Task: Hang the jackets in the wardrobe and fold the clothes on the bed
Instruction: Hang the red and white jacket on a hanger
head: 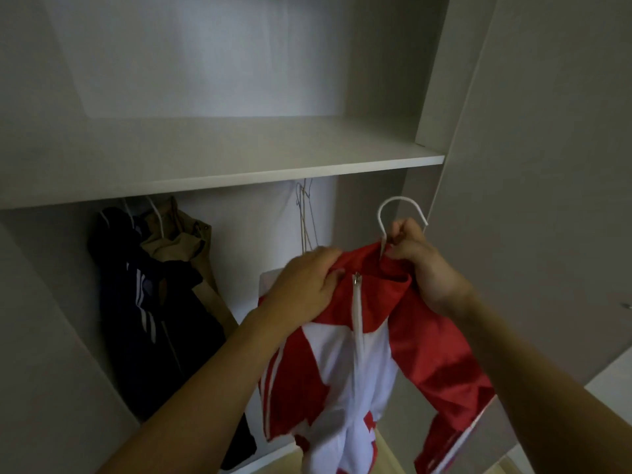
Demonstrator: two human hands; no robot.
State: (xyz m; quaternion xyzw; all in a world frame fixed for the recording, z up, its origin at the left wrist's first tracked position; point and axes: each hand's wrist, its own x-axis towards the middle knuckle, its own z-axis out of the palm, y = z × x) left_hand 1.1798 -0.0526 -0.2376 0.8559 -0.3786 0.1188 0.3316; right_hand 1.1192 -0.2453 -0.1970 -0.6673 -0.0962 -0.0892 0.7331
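Note:
A red and white zip jacket (359, 357) hangs on a white wire hanger (400, 208) in front of the open wardrobe (219, 165). My right hand (420, 261) pinches the hanger's neck just under the hook, at the jacket's collar. My left hand (307, 285) grips the jacket's left shoulder beside the zip. Under the shelf a dark blue jacket (150, 309) with white stripes and a tan jacket (184, 244) hang at the left.
Bare wire hangers (306, 217) hang under the shelf just behind the red jacket. The wardrobe's open door (533, 165) stands at the right. A light wooden floor (386, 453) shows at the bottom.

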